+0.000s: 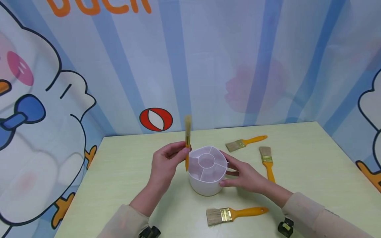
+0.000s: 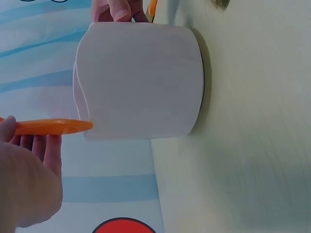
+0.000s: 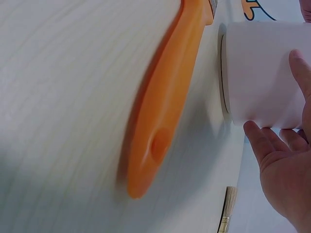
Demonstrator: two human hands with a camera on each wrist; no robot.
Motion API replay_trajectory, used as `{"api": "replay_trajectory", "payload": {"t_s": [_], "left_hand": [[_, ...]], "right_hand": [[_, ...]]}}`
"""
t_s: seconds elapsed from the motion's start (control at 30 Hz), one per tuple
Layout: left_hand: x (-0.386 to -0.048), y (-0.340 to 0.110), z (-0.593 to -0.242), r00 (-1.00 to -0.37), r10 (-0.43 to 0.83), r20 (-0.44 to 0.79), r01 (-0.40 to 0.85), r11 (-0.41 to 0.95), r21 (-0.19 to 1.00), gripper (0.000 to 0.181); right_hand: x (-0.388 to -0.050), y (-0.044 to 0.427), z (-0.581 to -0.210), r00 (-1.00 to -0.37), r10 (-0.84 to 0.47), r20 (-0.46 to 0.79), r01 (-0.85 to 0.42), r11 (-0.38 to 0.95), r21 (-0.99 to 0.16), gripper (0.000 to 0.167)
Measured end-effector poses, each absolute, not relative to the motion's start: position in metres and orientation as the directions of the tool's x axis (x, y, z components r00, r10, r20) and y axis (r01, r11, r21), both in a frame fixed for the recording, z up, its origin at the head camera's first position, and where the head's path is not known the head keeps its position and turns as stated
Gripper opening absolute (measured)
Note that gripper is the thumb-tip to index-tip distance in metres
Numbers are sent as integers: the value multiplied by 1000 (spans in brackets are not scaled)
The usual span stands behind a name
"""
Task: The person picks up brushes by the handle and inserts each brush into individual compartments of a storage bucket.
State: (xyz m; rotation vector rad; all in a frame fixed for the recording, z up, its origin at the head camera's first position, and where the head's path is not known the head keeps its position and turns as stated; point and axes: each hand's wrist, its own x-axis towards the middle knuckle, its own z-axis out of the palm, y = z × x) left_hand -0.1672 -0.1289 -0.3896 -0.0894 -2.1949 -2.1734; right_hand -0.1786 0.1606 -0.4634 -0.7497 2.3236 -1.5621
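Observation:
My left hand (image 1: 169,162) pinches an upright paintbrush (image 1: 187,155), bristles up, at the left rim of a white round organizer (image 1: 205,186). In the left wrist view, the orange handle (image 2: 58,126) of that brush points its tip at the organizer's rim. A small ring in the organizer's middle is surrounded by several divided compartments, with no brush visible in them. My right hand (image 1: 245,175) holds the organizer's right side, thumb in front and fingers behind; the right wrist view shows its fingertips (image 3: 251,128) against the white wall.
One paintbrush (image 1: 238,214) lies in front of the organizer, handle to the right. Two more lie at the right: a paintbrush (image 1: 236,145) near the back edge and another paintbrush (image 1: 267,158) behind my right wrist. A printed curtain (image 1: 208,66) hangs behind the table (image 1: 125,158).

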Motion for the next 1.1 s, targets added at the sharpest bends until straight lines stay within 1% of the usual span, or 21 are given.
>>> {"api": "replay_trajectory", "payload": {"t_s": [0.4,0.7,1.1], "left_hand": [[-169,-117,-389,-995,-82,62,68,-76,995,28],[-163,-111,-402,-990,-138,24,30,-41,999,30],[-155,-110,-409,-992,-127,13,10,22,1000,27]], "right_hand": [[-178,160,-465,-839,-538,83,-280,296,-913,104],[-178,160,-464,-842,-534,77,-277,304,-911,104],[-177,160,-463,-842,-533,79,-281,310,-908,104]]}}
